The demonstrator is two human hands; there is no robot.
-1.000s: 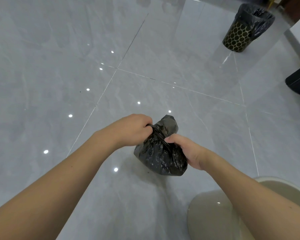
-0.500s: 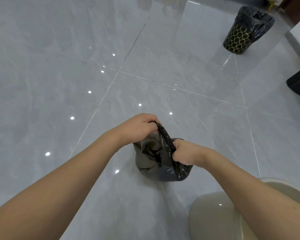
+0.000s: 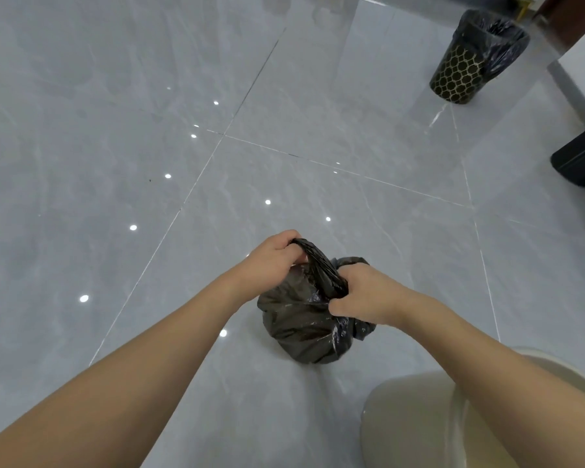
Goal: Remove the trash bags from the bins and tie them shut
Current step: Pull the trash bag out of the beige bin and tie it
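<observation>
Both hands grasp a twisted black strip of plastic drawn from the mouth of a trash bag (image 3: 301, 322). The left hand (image 3: 271, 261) is curled round the upper, far end of the strip; the right hand (image 3: 365, 293) is clenched on its lower, near end, close against the bag's neck. The strip runs taut between them, its long axis slanting from upper left down to lower right, and the bulging body of the bag lies directly beneath and slightly nearer than the grips, resting on the grey tiled floor (image 3: 149, 130). The right hand is nearer the neck, so any knot would presumably be formed there, with the left hand carrying the free end round. Whether a knot has already been started cannot be told: the right hand covers the neck, and a second lobe of plastic shows just beyond it. A beige bin (image 3: 419, 417), cut off at the lower right corner, stands just beside the bag. Well apart, at the upper right, a honeycomb-patterned bin (image 3: 460, 72) keeps its liner (image 3: 500, 38).
</observation>
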